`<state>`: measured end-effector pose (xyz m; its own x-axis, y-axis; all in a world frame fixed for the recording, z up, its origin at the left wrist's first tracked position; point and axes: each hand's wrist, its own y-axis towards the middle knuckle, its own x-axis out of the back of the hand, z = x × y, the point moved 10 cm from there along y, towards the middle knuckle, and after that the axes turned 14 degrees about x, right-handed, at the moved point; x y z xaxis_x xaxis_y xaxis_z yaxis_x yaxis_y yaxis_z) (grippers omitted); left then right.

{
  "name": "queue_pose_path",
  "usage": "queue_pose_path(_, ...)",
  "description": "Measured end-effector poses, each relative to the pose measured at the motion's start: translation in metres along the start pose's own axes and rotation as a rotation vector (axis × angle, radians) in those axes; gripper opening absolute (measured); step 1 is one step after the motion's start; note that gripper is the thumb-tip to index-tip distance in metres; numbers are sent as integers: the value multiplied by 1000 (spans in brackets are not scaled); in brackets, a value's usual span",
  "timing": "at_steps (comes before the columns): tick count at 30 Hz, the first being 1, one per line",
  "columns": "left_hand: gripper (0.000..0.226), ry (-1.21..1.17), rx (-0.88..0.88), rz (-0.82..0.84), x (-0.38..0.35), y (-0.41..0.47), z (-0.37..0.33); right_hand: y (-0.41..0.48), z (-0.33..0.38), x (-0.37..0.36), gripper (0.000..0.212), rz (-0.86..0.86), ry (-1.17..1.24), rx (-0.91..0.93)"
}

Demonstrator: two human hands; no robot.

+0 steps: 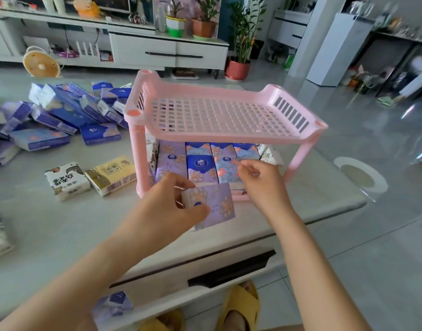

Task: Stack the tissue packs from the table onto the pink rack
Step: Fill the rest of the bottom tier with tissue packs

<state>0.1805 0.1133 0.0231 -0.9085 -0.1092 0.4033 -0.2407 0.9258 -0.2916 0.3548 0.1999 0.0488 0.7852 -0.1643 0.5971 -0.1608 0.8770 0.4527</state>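
A left hand (pixel 179 199) grips a lilac tissue pack (pixel 214 206), fingers clamped on its near end, just in front of the pink rack (pixel 217 111) on the table (pixel 49 223). The right hand (pixel 260 180) hovers at the packed lower shelf (pixel 200 163), fingers loosely curled and holding nothing. With that shelf nearly full, forcing the pack in could jam it or nudge the light rack; many packs (pixel 61 115) wait at left.

Glossy grey tile floor (pixel 348 247); white TV cabinet (pixel 167 52); potted plants (pixel 238 44) beside.
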Motion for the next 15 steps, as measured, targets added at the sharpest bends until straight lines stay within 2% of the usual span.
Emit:
queue_pose_path(2, 26, -45, -32, 34, -3, 0, -5, -3, 9, 10, 18, -10, 86, -8)
queue_pose_path(6, 4, -166, -95, 78, -7, -2, -24, -32, 37, -3, 18, 312, 468, -47)
queue_pose_path(8, 8, -173, -118, 108, -16, 2, -35, -44, 41, -4, 19, 365, 526, -65)
queue_pose_path(10, 18, -136, -146, 96, -27, 8, -44, -45, 29, 2, 21, 308, 557, -117)
queue_pose_path(12, 33, 25, -239, -17, -31, 11, -51, -42, 4, 14, 20, 185, 560, -228)
queue_pose_path(15, 45, 424, -564, -261, -41, -1, -67, -44, -34, 39, 12, -119, 561, -409)
